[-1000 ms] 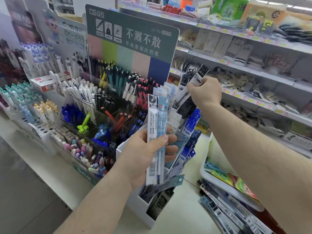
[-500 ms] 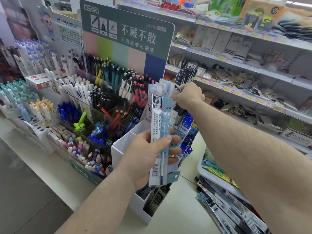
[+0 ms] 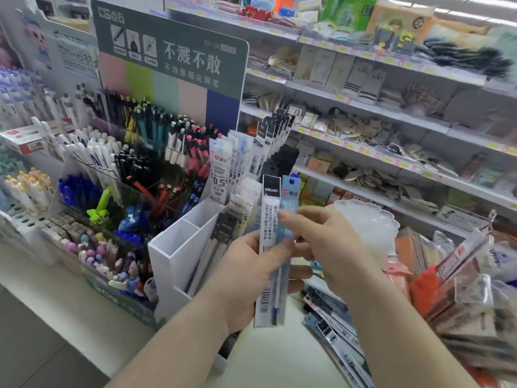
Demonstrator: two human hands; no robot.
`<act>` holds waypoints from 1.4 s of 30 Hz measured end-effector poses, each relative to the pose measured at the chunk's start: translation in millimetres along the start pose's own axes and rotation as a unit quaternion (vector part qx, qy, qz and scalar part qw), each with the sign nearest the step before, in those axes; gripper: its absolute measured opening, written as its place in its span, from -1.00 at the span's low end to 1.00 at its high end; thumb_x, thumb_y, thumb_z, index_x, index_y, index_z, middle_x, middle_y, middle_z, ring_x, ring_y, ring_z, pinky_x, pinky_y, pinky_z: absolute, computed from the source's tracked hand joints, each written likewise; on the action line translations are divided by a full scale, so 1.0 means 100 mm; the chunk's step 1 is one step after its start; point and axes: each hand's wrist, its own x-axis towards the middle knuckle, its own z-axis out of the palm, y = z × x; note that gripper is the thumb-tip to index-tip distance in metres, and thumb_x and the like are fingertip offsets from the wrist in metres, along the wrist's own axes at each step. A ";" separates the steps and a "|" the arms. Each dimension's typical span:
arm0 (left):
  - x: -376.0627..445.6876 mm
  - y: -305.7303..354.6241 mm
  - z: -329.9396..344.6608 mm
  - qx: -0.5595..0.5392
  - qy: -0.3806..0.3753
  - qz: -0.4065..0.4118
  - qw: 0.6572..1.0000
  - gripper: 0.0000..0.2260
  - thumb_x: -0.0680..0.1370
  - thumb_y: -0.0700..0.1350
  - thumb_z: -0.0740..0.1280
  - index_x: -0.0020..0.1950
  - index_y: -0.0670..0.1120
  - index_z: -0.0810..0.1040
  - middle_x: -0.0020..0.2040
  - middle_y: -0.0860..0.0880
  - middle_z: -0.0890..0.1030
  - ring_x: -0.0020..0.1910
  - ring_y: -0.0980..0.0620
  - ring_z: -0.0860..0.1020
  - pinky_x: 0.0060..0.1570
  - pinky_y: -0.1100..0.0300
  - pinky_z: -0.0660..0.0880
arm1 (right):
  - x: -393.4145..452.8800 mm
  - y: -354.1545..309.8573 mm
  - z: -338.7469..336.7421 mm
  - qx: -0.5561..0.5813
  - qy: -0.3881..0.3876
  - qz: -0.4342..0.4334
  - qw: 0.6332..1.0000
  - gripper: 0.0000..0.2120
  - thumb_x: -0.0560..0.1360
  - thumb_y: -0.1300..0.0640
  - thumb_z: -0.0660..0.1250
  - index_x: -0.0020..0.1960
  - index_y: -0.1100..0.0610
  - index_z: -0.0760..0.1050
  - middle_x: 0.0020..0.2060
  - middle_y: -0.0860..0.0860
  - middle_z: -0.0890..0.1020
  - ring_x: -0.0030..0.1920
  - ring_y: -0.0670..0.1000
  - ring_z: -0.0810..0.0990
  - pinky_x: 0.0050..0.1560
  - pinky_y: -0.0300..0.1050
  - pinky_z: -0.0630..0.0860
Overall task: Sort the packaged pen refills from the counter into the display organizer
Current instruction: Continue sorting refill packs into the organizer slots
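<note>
Two slim packaged pen refills were held upright in the left hand (image 3: pixel 246 278): a white pack with a black header (image 3: pixel 268 247) in front, and a pale blue pack with a red-heart logo (image 3: pixel 289 208) just behind it on the right. The left thumb was pressed across the front of both packs, fingers curled behind. The right hand (image 3: pixel 327 247) was raised to the blue pack, its fingertips (image 3: pixel 288 218) pinching that pack's upper part.

Both packs were held in the air just in front of the white plastic compartmented display organizer (image 3: pixel 179 247), which stood on the pale counter (image 3: pixel 84 303). Its rear compartments were filled with upright refill packs (image 3: pixel 221 169); two near-left compartments appeared bare inside. More loose refill packs (image 3: pixel 333 331) were seen lying on the counter below the right forearm. A multi-coloured pen display with a green header sign (image 3: pixel 170 54) stood to the left of the organizer. Stocked shop shelves (image 3: pixel 391 113) were noted behind.
</note>
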 end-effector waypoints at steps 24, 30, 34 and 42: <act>0.02 -0.47 0.21 -0.005 -0.011 -0.127 0.992 -0.76 0.67 -0.19 0.16 0.24 -0.19 0.55 -0.06 -0.16 0.71 -0.19 -0.07 0.67 -0.26 0.09 0.61 | -0.42 0.60 -0.48 0.102 0.145 0.039 0.983 -0.94 0.58 0.19 0.34 0.02 0.18 0.55 -0.36 0.04 0.66 -0.50 -0.05 0.52 -0.46 -0.15 0.48; 0.06 -0.54 0.19 0.021 0.039 -0.157 0.987 -0.73 0.69 -0.04 0.15 0.23 -0.15 0.53 -0.33 0.00 0.54 -0.45 0.09 0.38 -0.44 0.24 0.31 | -0.40 0.70 -0.58 0.134 0.163 0.041 0.977 -0.93 0.59 0.27 0.28 0.04 0.15 0.50 -0.35 0.08 0.65 -0.48 -0.03 0.46 -0.43 -0.13 0.45; 0.08 -0.53 0.16 -0.020 0.024 -0.190 0.981 -0.66 0.66 -0.04 0.10 0.27 -0.20 0.50 -0.32 0.00 0.49 -0.44 0.08 0.33 -0.43 0.25 0.24 | -0.40 0.79 -0.53 0.128 0.167 0.018 0.977 -0.81 0.47 0.42 0.32 -0.13 0.15 0.47 -0.46 0.03 0.48 -0.44 -0.02 0.40 -0.43 -0.17 0.37; 0.00 -0.47 0.15 -0.031 -0.032 -0.148 0.988 -0.72 0.66 -0.33 0.03 0.18 -0.24 0.51 -0.10 -0.20 0.70 -0.37 -0.05 0.60 -0.34 0.15 0.59 | -0.40 0.84 -0.44 0.138 0.141 0.016 0.980 -0.95 0.58 0.26 0.34 -0.03 0.14 0.52 -0.42 0.07 0.53 -0.49 -0.01 0.45 -0.40 -0.09 0.44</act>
